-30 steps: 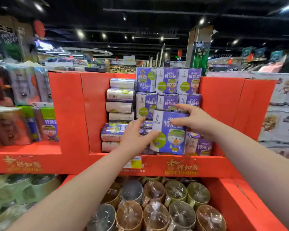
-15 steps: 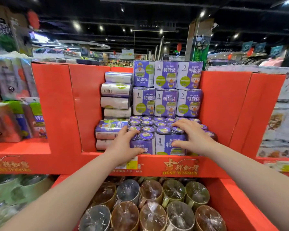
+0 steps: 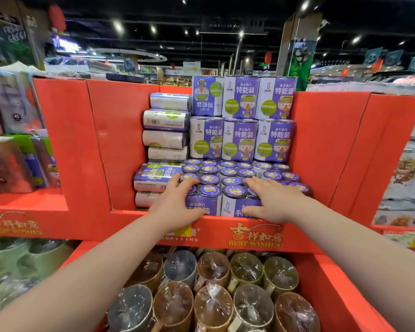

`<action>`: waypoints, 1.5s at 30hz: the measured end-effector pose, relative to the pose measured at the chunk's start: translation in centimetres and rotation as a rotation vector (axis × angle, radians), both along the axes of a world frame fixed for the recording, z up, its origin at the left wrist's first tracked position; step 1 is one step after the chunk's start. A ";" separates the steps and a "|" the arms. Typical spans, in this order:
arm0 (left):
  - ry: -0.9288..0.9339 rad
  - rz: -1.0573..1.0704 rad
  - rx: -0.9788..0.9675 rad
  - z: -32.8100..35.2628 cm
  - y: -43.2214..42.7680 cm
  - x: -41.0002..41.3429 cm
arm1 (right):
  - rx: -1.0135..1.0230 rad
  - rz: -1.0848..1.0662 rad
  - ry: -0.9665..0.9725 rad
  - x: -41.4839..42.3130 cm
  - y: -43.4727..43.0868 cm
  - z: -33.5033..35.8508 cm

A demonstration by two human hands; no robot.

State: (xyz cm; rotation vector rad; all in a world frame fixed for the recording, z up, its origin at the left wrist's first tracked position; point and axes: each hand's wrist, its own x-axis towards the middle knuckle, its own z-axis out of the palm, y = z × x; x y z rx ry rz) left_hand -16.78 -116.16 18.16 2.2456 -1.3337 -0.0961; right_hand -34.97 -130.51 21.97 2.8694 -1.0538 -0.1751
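Purple-and-white multi-roll packs fill a red cardboard display shelf (image 3: 321, 238). Two packs stand at the front lip: the front-left pack (image 3: 205, 207) and the front-right pack (image 3: 234, 209). My left hand (image 3: 175, 207) lies over the front-left pack's top corner, fingers on the roll tops, thumb against its front face. My right hand (image 3: 273, 202) rests on the front-right pack, fingers spread flat across the tops, thumb along the front. Neither pack is lifted; both stand on the shelf.
More upright packs (image 3: 240, 140) are stacked two high behind, and packs lying sideways (image 3: 165, 121) are piled at the left. Plastic-wrapped mugs (image 3: 213, 303) fill the red bin below. Other packaged goods (image 3: 10, 164) sit on the left shelf. Red side walls (image 3: 321, 144) enclose the compartment.
One second ago both hands held a purple pack in the air before the stack. It came down into the front row, and my hands now rest on the front packs.
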 end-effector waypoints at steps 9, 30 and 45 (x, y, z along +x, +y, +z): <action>-0.077 0.170 -0.013 -1.1 1.0 -2.2 | -0.062 -0.019 -0.149 -0.5 0.6 -0.9; -0.184 0.295 0.316 -10.2 25.6 -11.1 | 0.135 0.730 -0.126 0.1 24.0 -12.8; -0.031 0.839 0.451 -13.3 57.3 -22.5 | 0.336 0.918 0.338 -6.7 50.4 -25.0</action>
